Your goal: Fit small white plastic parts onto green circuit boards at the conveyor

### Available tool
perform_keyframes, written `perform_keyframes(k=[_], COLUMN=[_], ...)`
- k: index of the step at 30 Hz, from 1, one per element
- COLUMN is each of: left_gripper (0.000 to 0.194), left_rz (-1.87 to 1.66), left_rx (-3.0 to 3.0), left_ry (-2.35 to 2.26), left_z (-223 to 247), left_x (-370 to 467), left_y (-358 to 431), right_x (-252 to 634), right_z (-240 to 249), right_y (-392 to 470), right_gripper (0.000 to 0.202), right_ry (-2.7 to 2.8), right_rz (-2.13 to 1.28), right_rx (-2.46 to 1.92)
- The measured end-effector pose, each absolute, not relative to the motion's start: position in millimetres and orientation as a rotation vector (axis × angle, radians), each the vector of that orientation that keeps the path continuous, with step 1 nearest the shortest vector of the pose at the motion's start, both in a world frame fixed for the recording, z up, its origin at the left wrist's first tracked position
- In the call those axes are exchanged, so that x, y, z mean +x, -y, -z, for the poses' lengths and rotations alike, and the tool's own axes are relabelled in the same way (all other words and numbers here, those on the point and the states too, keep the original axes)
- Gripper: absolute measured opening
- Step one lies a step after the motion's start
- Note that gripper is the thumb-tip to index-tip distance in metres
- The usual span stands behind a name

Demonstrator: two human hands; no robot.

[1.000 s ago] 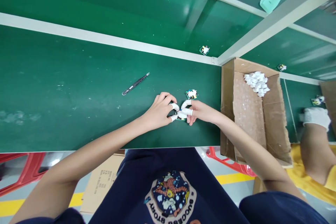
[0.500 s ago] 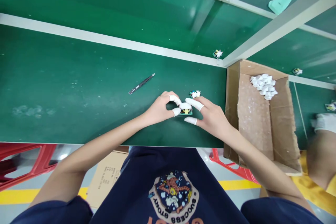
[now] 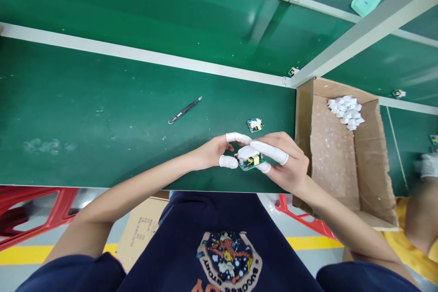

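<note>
Between my hands, just above the green bench, is a small circuit board (image 3: 253,161) with a yellow part and a white pad-like piece (image 3: 247,152) on top. My right hand (image 3: 285,159) grips its right side, fingers over the top and thumb at the lower edge. My left hand (image 3: 222,151) curls round the left side, its thumb at the edge and index finger behind the white piece. White finger cots cover the working fingertips. A second circuit board (image 3: 255,125) lies just beyond my hands. Dark tweezers (image 3: 185,110) rest farther left.
At right stands an open cardboard box (image 3: 331,164) holding a heap of white pieces (image 3: 346,112). A white rail (image 3: 153,57) runs along the back, with a small board (image 3: 293,71) beyond it. A co-worker's blurred arm (image 3: 415,205) shows at far right.
The held board has come nearer to me and tilted, and my right hand has closed on it. My left hand has moved along with it. Boards beyond the rail have shifted right.
</note>
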State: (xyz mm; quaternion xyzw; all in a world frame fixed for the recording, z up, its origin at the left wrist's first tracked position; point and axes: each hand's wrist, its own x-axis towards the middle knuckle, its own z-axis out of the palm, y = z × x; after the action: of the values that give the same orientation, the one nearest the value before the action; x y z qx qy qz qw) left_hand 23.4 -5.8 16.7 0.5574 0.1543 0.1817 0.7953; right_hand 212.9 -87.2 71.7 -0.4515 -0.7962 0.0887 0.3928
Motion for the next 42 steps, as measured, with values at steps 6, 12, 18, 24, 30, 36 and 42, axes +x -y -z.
perform_keyframes(k=[6,12,18,24,30,36,42], left_gripper=[0.056,0.044,0.035,0.033,0.024,0.03,0.021], left_rz=[-0.425,-0.497,-0.452,-0.397,-0.432,-0.402,-0.407], left_rx=[1.229,1.582,1.654,1.601,1.797,1.804,1.816], left_ry=[-0.324,-0.487,-0.488,-0.433,-0.485,-0.483,-0.465], left_z=[-20.7,-24.7,-24.9,-28.7,-33.1,-32.1,-32.3], left_x=[21.4,18.5,18.4,18.3,15.9,16.2,15.3], left_y=[10.7,8.4,11.7,12.0,9.4,11.6,9.6], right_x=[206.5,212.7,219.9,216.7,213.3,215.9,215.4], right_z=[-66.6,-56.5,-43.0,-43.0,-48.4,-43.7,-46.4], right_y=[86.8,83.9,84.4,83.3,77.0,78.7,78.4], right_gripper=[0.04,0.058,0.055,0.048,0.049,0.035,0.041], right_ry=[2.009,2.206,2.273,2.211,2.281,2.306,2.325], right_rz=[-0.359,-0.211,-0.157,-0.284,-0.449,-0.449,-0.552], right_rx=[-1.166,-1.222,-1.089,-1.121,-1.104,-1.061,-1.052])
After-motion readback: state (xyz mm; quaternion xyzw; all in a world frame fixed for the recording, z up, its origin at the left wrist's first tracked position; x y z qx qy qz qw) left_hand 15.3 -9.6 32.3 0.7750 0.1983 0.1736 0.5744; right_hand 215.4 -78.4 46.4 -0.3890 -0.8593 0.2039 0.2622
